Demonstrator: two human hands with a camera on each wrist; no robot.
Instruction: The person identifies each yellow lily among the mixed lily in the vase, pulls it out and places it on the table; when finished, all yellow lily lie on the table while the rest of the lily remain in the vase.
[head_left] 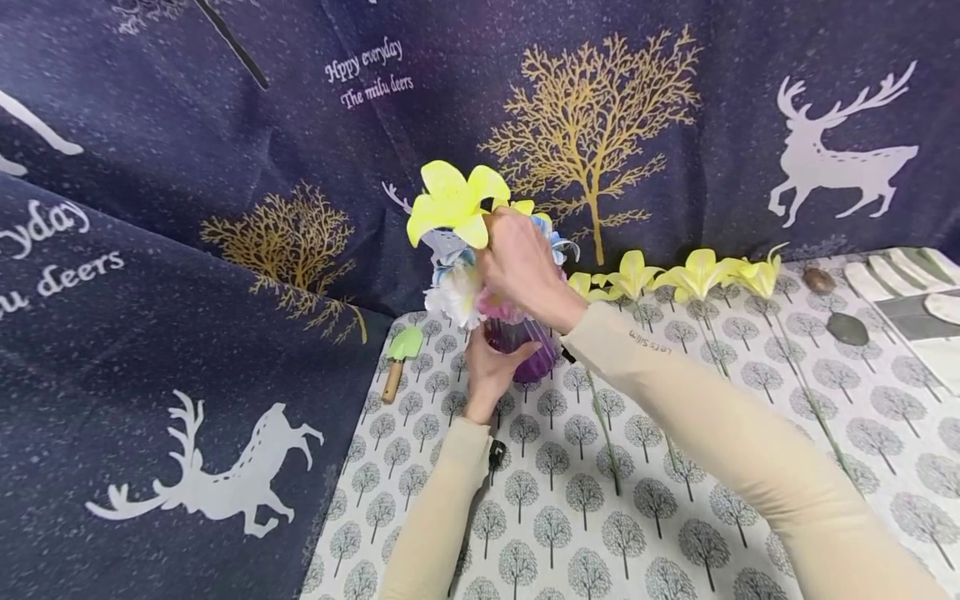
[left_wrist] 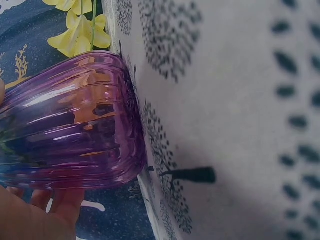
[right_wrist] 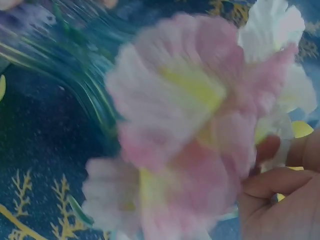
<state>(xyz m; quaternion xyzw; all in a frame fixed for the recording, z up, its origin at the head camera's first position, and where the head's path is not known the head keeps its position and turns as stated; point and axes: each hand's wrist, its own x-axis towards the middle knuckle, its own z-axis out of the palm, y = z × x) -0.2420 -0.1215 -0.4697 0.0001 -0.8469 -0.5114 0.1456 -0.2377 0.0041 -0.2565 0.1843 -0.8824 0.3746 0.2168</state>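
Note:
A ribbed purple vase [head_left: 534, 364] stands on the cloth, and my left hand [head_left: 491, 371] holds it round the side. In the left wrist view the vase [left_wrist: 95, 120] is see-through, with fingers [left_wrist: 67, 205] against it. Pink and white flowers [head_left: 453, 296] and blue ones fill its mouth. Above them my right hand [head_left: 525, 258] has curled fingers and grips a yellow lily [head_left: 453, 200] just below the bloom. In the right wrist view pink petals [right_wrist: 175, 100] partly cover that hand [right_wrist: 285, 200], and the lily's stem is hidden.
Several yellow lilies [head_left: 697, 273] with long green stems lie to the right. A small green trowel [head_left: 405, 343] lies on the left. Two stones, a brown one [head_left: 819, 281] and a dark one [head_left: 847, 328], sit at far right near a striped cloth [head_left: 907, 271]. A dark printed curtain hangs behind.

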